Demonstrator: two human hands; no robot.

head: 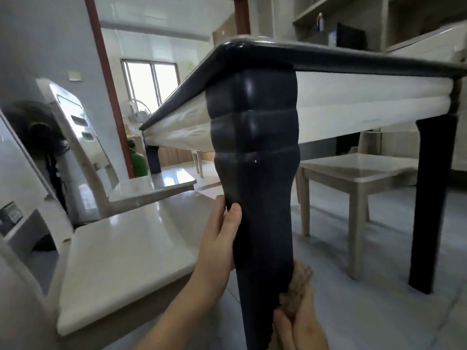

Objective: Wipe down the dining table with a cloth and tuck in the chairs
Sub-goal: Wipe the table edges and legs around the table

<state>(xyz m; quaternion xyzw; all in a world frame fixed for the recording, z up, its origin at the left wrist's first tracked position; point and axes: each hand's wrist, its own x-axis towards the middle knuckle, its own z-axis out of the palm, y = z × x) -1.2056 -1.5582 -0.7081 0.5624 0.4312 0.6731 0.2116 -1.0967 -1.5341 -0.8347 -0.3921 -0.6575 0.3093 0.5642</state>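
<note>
I look from low down at the dining table (353, 79), which has a dark rim and a white apron. Its near corner leg (255, 173) is dark, glossy and ribbed at the top. My left hand (219, 238) grips that leg from the left side, thumb on its front. My right hand (298, 314) presses a brownish cloth (299, 279) against the right side of the leg, lower down. Two white chairs (121, 248) stand left of the leg, their seats pointing toward the table. Another chair or stool (358, 170) sits under the table at the right.
A second dark table leg (429, 203) stands at the right. A fan (40, 132) and a red door frame (108, 79) are at the left, a green gas cylinder (137, 162) beyond. Shelves (353, 26) line the back wall. The floor is grey tile.
</note>
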